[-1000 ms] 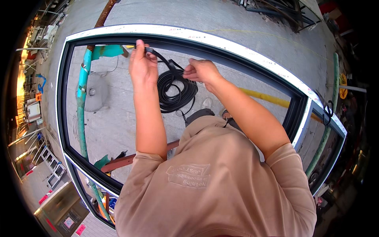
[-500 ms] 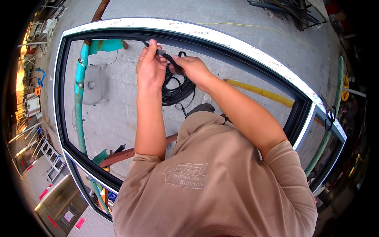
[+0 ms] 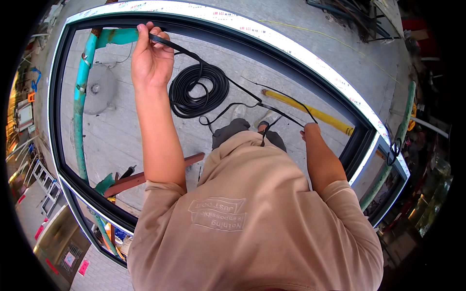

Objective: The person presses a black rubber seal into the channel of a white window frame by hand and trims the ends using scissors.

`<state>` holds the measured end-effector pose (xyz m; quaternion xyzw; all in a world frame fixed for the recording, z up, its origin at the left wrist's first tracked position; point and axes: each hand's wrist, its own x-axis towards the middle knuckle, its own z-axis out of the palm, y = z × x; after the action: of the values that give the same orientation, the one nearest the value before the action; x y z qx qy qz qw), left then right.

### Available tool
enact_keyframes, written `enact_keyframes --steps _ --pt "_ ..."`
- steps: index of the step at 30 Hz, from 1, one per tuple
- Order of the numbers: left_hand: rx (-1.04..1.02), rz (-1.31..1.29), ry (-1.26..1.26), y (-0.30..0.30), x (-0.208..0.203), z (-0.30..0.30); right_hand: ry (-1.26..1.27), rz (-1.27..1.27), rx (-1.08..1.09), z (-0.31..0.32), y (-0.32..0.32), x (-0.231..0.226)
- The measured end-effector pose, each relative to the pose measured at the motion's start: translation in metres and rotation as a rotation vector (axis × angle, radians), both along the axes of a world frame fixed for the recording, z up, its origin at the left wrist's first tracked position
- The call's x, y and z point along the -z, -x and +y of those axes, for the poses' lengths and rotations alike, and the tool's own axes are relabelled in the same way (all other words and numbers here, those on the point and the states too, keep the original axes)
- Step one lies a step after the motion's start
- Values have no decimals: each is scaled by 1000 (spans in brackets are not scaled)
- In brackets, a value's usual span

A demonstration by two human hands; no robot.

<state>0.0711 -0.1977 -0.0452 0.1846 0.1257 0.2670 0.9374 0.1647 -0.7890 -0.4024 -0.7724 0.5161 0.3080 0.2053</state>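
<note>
A long black rubber sealing strip (image 3: 240,88) stretches between my two hands. My left hand (image 3: 151,60) pinches it near the far left corner of a large window frame (image 3: 213,10), close to the inner edge. Off to the right, inside the frame opening, my right hand (image 3: 311,131) is closed on the strip, its fingers partly hidden. A thin loose end rises from that hand toward the middle. The rest of the strip lies in a black coil (image 3: 175,92) on the ground below, with a slack loop hanging beside it.
The frame rests on a turquoise pipe (image 3: 79,116) at left and a green pipe (image 3: 407,109) at right. A yellow pipe (image 3: 306,110) and a reddish-brown bar (image 3: 145,178) lie inside the opening. A black cord loop (image 3: 394,148) hangs at the right corner. A ladder (image 3: 46,186) lies far left.
My hands were close together on the strip. The right has pulled far to the right and nearer, drawing the strip out; the left has shifted left. The coil shows more fully.
</note>
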Motion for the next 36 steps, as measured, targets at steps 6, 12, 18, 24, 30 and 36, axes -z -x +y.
enact_keyframes --steps 6,12,18,24,30,36 --pt "98 51 42 -10 -7 -39 -20 -496 -1107 167 0 -118" --pt "93 20 81 -21 5 -57 -1067 -846 -1543 341 20 -243" --pt "55 40 55 -16 -4 -49 -1223 -353 -1414 357 25 -255" --pt "25 -24 11 -16 -1 -14 -775 -180 -1665 218 11 -177" --pt "-17 -12 17 -22 3 2 -678 -61 -1671 145 25 -167" --pt "-102 63 -16 -23 1 -15 -530 -142 -1911 165 24 -214"
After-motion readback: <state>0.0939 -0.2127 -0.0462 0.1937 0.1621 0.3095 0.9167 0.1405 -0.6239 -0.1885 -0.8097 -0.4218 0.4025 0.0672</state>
